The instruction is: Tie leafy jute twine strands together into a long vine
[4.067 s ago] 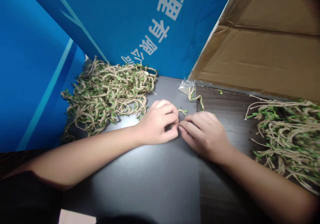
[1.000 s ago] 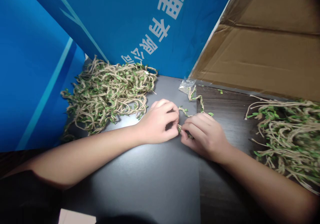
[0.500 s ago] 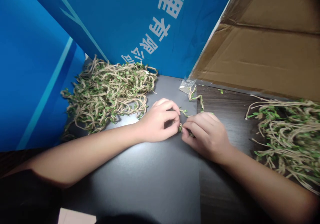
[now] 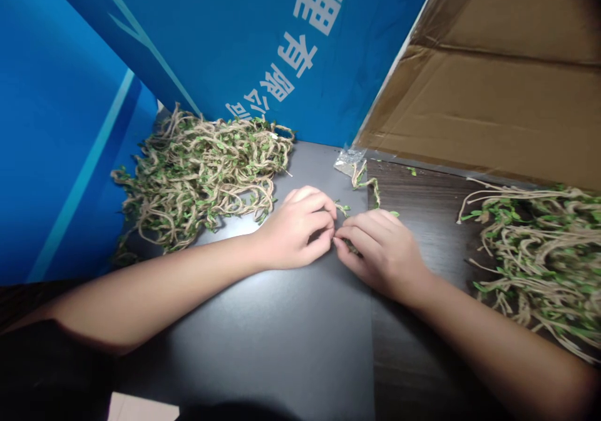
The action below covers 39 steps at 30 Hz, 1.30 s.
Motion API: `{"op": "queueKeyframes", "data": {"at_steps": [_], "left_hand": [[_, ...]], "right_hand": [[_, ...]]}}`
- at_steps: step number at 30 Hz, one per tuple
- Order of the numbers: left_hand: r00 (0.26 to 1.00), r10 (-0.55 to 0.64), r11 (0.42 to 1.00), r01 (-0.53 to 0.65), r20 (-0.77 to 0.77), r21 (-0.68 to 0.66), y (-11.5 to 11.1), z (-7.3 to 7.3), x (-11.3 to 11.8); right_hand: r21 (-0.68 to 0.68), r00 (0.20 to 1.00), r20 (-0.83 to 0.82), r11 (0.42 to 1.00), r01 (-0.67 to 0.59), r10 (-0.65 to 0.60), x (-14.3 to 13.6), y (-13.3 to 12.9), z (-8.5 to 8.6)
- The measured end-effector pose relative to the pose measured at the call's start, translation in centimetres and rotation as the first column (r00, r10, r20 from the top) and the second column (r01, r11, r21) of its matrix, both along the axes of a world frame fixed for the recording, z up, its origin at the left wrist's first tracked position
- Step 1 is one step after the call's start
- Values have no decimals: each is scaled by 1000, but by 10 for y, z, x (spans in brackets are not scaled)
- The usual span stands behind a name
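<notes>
Tangled heap of tan cords with small green leaves (image 4: 206,177): piled loose on the smooth grey mat (image 4: 263,339), close against the blue panel with white lettering (image 4: 263,39).
Left hand (image 4: 300,230): reaches in from lower left, back upward, forearm slanting; fingers curled with a hollow inside, thumb and fingertips pinched on the thin tan leafy cord (image 4: 352,246).
Leafy cord: mostly hidden by the fingers, held over the mat near its right edge.
Right hand (image 4: 382,249): meets the left at the fingertips, back upward; fingers bent, pinching the same cord.
Zigzag tan strand (image 4: 366,180): lies beyond the right hand, beside crinkled clear plastic (image 4: 350,157).
Brown cardboard panel (image 4: 498,102): stands behind the second tan-and-green cord heap (image 4: 539,258), spread on dark wood-grain tabletop (image 4: 417,358).
</notes>
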<state>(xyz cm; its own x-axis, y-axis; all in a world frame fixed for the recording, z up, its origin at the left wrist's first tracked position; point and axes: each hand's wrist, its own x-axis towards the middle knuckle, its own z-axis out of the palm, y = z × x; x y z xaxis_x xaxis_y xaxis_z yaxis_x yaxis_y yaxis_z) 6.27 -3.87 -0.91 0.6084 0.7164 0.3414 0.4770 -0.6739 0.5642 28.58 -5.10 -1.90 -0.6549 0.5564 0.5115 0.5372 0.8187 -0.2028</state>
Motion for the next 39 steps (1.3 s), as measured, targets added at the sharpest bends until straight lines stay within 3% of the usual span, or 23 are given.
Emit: {"op": "queueKeyframes", "data": {"at_steps": [10, 22, 29, 39], "left_hand": [[998, -7, 1000, 6, -69, -12, 0, -1, 0], [982, 152, 986, -142, -114, 84, -4, -1, 2], [990, 110, 992, -103, -90, 79, -3, -4, 2], [988, 79, 994, -69, -131, 85, -3, -5, 4]], "right_hand": [[12, 999, 27, 1000, 24, -25, -1, 0, -2], [22, 997, -55, 998, 52, -50, 0, 4, -2], [-38, 994, -79, 997, 71, -74, 0, 2, 0], [67, 990, 48, 990, 126, -129, -1, -2, -1]]}}
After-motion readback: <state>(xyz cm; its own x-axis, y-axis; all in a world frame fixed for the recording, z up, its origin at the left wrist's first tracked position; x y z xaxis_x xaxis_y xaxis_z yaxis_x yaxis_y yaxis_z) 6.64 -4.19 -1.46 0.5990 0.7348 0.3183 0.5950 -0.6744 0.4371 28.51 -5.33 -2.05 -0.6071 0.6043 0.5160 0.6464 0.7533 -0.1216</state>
